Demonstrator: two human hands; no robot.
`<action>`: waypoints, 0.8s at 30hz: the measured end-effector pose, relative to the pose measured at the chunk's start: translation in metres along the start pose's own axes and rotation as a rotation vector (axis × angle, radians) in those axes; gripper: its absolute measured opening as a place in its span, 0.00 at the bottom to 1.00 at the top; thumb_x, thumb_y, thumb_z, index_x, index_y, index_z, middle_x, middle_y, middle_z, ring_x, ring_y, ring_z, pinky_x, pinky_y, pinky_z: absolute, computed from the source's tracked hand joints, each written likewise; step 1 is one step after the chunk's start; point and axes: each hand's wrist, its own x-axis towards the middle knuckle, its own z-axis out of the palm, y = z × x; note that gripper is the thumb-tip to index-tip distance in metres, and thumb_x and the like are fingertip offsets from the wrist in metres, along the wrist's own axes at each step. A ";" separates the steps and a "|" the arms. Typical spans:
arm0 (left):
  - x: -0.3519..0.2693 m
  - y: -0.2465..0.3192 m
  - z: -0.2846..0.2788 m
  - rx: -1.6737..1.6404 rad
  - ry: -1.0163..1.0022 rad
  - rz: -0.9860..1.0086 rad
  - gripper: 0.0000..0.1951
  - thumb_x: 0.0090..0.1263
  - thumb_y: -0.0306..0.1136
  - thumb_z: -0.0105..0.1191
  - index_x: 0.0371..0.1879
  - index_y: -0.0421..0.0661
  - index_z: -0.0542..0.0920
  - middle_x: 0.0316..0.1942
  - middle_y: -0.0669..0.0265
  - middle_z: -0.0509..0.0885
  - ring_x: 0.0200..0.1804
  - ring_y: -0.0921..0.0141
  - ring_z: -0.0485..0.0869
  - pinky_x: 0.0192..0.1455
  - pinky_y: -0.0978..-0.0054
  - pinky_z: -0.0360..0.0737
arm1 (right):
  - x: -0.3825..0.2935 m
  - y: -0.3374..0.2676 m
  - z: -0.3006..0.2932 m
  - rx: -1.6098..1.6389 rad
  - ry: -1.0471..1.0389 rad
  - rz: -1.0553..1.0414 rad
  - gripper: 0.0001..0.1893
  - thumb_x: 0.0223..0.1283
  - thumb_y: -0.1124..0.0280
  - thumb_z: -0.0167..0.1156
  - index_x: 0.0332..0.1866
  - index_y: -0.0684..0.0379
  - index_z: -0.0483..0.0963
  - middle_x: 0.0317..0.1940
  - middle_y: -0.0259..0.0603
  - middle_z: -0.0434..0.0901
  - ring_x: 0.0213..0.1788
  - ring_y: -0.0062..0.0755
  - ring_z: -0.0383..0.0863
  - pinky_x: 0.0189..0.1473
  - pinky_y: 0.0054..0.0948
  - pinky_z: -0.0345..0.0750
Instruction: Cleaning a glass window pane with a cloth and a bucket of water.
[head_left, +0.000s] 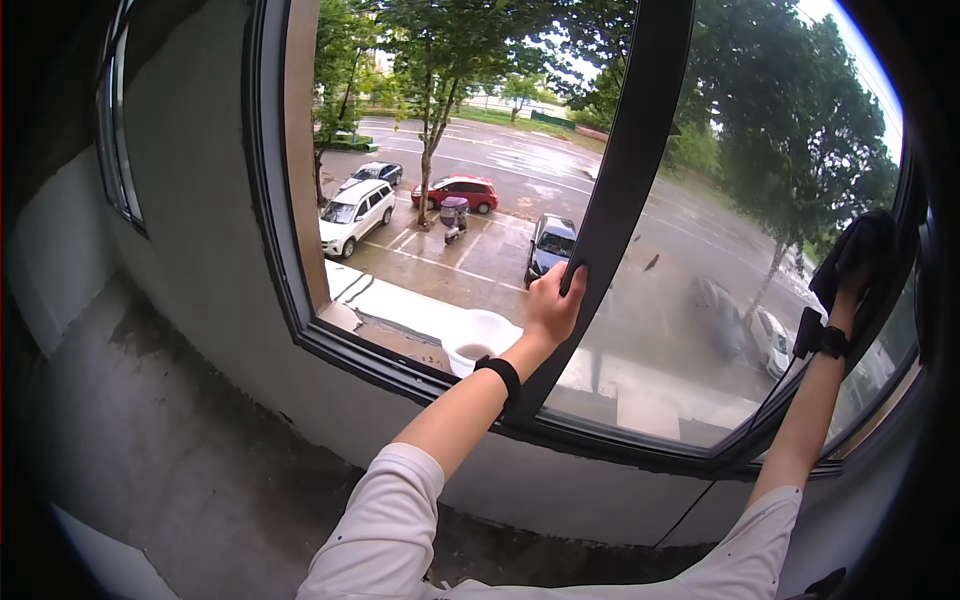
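My left hand (553, 306) is closed around the black handle on the dark metal frame of a window sash (637, 142). Up at the far right, my right hand (855, 274) holds a dark cloth (851, 251) against the edge of the glass, and the cloth hides most of its fingers. The sash's glass pane (675, 300) looks hazy and streaked. Left of the sash the window stands open, and a white plastic basin (484, 337) with murky contents sits on the outer ledge, partly behind my left forearm.
The window frame's lower track (375, 367) runs below the opening, over a grey wall (202, 247). A thin black cable (686, 514) crosses the wall beneath the sash. Outside and below are parked cars, a scooter (454, 219) and trees.
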 end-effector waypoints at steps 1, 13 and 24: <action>-0.001 -0.001 0.002 -0.008 -0.008 -0.003 0.27 0.71 0.55 0.45 0.24 0.38 0.72 0.14 0.56 0.72 0.19 0.62 0.74 0.25 0.66 0.69 | 0.011 -0.018 -0.001 -0.033 0.012 -0.014 0.26 0.51 0.74 0.59 0.59 0.59 0.69 0.53 0.49 0.75 0.55 0.44 0.76 0.55 0.37 0.74; 0.001 0.004 -0.011 0.100 0.008 0.000 0.28 0.72 0.56 0.42 0.25 0.38 0.71 0.16 0.57 0.70 0.21 0.63 0.69 0.27 0.65 0.67 | 0.089 -0.407 -0.146 -0.055 -0.565 -0.244 0.27 0.38 0.74 0.65 0.52 0.60 0.75 0.44 0.51 0.80 0.50 0.49 0.79 0.47 0.40 0.78; 0.003 0.009 0.001 0.092 -0.036 -0.003 0.34 0.73 0.61 0.32 0.23 0.36 0.65 0.17 0.59 0.61 0.25 0.67 0.61 0.30 0.65 0.61 | 0.063 -0.380 -0.124 0.364 0.156 -0.345 0.15 0.59 0.67 0.53 0.50 0.57 0.76 0.47 0.45 0.79 0.37 0.47 0.80 0.44 0.48 0.75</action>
